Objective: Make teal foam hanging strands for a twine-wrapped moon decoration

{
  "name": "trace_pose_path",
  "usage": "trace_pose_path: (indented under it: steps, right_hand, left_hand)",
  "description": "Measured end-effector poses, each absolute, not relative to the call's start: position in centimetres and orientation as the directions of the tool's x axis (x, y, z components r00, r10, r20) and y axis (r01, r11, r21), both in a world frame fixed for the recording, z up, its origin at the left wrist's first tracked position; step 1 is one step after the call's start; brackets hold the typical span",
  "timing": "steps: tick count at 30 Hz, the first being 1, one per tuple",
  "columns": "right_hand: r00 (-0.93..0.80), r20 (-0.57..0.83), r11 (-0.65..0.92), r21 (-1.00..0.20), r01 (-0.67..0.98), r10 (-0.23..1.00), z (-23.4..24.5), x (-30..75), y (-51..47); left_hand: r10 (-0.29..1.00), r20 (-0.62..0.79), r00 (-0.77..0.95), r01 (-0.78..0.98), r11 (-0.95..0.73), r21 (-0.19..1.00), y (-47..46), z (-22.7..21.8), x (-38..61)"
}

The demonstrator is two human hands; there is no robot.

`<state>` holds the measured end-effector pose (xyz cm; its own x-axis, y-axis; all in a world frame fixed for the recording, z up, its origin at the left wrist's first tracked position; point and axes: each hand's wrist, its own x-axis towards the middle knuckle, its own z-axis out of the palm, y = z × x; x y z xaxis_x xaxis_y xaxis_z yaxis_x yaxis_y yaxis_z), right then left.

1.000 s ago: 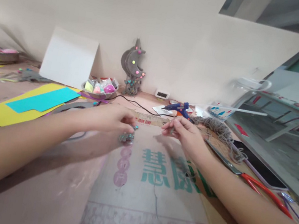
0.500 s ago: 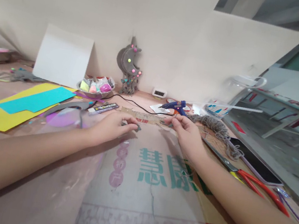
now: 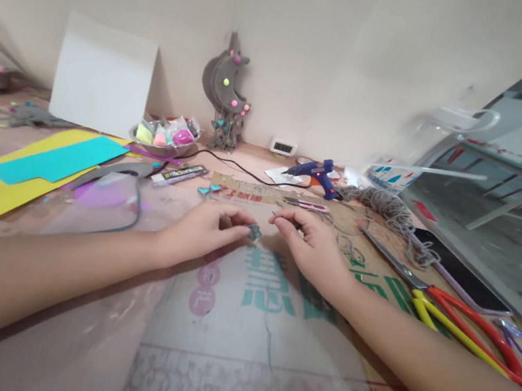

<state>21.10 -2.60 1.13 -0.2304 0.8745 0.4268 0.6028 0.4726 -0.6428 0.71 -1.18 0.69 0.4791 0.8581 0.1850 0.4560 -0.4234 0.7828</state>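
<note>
My left hand (image 3: 204, 231) is closed in a pinch on a small grey-green piece (image 3: 255, 231) that sticks out past its fingertips. Just to its right, my right hand (image 3: 308, 241) is closed too, thumb against forefinger, with a thin dark tip at the fingers; what it holds is too small to name. A narrow gap separates the hands. Both are above a cardboard sheet (image 3: 253, 383) covered with clear plastic. Beyond the fingers lie pink thread snips (image 3: 307, 205) and small blue hearts (image 3: 208, 190). A loose thread (image 3: 270, 335) lies on the plastic nearer to me.
To the right are large scissors (image 3: 430, 296), a phone (image 3: 464, 272) and a heap of grey yarn (image 3: 384, 210). Behind stand a blue glue gun (image 3: 315, 173) with its cord, a small clock (image 3: 283, 147) and a moon ornament (image 3: 228, 82). Yellow (image 3: 15, 186) and blue sheets (image 3: 60, 160) lie left.
My hands have come closer together and nearer to me. The snips and blue hearts behind them show more fully. The view has shifted slightly.
</note>
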Motion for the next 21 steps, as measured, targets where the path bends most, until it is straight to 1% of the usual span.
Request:
trace_pose_path:
  steps: [3, 6, 9, 12, 17, 21]
  right_hand:
    - [-0.209, 0.368, 0.420, -0.719, 0.554, 0.906, 1.0, 20.5, -2.9]
    - [-0.222, 0.253, 0.332, -0.805, 0.491, 0.942, 0.9, 19.9, -3.1]
    - [-0.229, 0.181, 0.269, -0.849, 0.454, 0.956, 0.9, 19.7, -3.2]
    - [-0.213, 0.145, 0.228, -0.864, 0.449, 0.966, 0.7, 19.8, -3.0]
    - [-0.200, 0.149, 0.227, -0.856, 0.465, 0.968, 0.5, 20.0, -2.7]
    - [-0.234, 0.148, 0.250, -0.830, 0.499, 0.961, 0.5, 19.9, -2.7]
  left_hand:
    - [0.880, 0.166, 0.446, 0.459, -0.384, 0.801, -1.4, 0.8, 0.8]
    - [0.875, 0.192, 0.444, 0.430, -0.396, 0.811, -1.5, 0.8, 0.8]
    - [0.875, 0.218, 0.431, 0.396, -0.401, 0.826, -1.3, 0.6, 0.7]
    - [0.877, 0.212, 0.431, 0.370, -0.386, 0.845, -1.2, 0.5, 0.7]
    - [0.841, 0.308, 0.444, 0.332, -0.474, 0.815, -1.4, 0.5, 0.8]
    - [0.836, 0.273, 0.476, 0.362, -0.469, 0.806, -1.5, 0.6, 0.8]
